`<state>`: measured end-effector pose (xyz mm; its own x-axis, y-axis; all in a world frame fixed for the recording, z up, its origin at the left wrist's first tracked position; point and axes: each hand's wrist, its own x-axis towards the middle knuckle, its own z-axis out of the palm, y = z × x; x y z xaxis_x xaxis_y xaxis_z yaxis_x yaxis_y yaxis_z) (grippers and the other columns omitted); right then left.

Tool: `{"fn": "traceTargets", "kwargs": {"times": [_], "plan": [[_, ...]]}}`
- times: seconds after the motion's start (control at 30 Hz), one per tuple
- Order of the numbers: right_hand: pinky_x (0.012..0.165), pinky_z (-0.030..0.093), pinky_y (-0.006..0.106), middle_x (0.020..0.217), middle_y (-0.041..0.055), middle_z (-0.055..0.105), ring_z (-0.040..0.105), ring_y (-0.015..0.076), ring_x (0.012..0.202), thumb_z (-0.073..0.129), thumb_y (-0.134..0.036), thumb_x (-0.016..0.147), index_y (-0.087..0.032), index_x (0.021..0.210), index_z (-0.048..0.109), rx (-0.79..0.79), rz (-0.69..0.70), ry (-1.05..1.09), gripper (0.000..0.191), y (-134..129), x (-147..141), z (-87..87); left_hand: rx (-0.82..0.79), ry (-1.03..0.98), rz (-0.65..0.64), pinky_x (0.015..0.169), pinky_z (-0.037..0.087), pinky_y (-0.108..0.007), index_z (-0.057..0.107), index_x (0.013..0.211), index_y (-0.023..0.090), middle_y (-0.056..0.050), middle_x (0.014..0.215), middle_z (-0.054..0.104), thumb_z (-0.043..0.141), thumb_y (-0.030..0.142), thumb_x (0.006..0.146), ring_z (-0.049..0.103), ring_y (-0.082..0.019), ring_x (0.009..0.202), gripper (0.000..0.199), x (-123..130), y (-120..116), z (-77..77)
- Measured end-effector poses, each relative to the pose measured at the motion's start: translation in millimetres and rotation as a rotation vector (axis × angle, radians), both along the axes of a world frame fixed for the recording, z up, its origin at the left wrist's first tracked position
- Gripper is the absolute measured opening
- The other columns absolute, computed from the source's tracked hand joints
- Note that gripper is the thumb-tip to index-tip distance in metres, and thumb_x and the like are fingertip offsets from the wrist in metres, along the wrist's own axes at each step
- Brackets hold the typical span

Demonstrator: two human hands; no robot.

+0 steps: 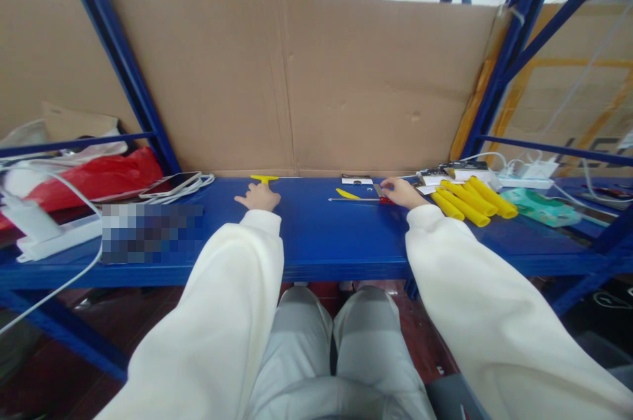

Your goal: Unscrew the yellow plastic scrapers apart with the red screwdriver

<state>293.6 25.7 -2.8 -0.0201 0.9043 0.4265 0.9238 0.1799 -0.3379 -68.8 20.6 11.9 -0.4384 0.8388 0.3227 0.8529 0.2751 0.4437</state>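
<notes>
On the blue shelf top (341,242), my left hand (260,198) is closed at the stem of a yellow T-shaped piece (264,179), little finger stretched out to the left. My right hand (401,193) is pinched together at a small greyish-red item (378,190) too small to make out. Below those fingertips lies a screwdriver (353,200), its shaft pointing left and its red handle partly under the hand. A curved yellow piece (347,194) rests behind the shaft. Farther back is a small black-and-white packet (357,180).
Several yellow tubes (467,201) lie right of my right hand, by small boxes (448,173) and a green packet (541,207). A power strip (64,235), white cables and a red bag (99,176) occupy the left. Cardboard (297,84) stands behind, between blue posts.
</notes>
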Motion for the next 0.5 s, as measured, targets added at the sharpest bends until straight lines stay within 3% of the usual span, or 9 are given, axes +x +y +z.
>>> {"fn": "traceTargets", "kwargs": {"times": [0.3,0.5], "plan": [[0.099,0.053,0.037,0.114,0.0095,0.077,0.07,0.0252,0.108,0.062,-0.026,0.085,-0.021,0.106,0.076,0.001,-0.015,-0.009,0.026,3.7,4.0,-2.3,-0.028,0.059,-0.064,0.105,0.036,-0.06,0.075,0.102,0.017,-0.022,0.117,0.073,0.071,0.034,0.081,0.064,-0.042,0.119,0.027,6.2,-2.4,3.9],[0.101,0.051,0.039,0.117,0.0077,0.076,0.069,0.0253,0.111,0.063,-0.029,0.087,-0.025,0.113,0.075,-0.05,-0.061,-0.032,0.03,7.0,8.3,-5.5,-0.13,-0.017,-0.237,0.096,0.049,-0.043,0.075,0.085,0.022,-0.01,0.107,0.077,0.073,0.029,0.078,0.069,-0.031,0.111,0.01,16.7,-2.2,8.4]]}}
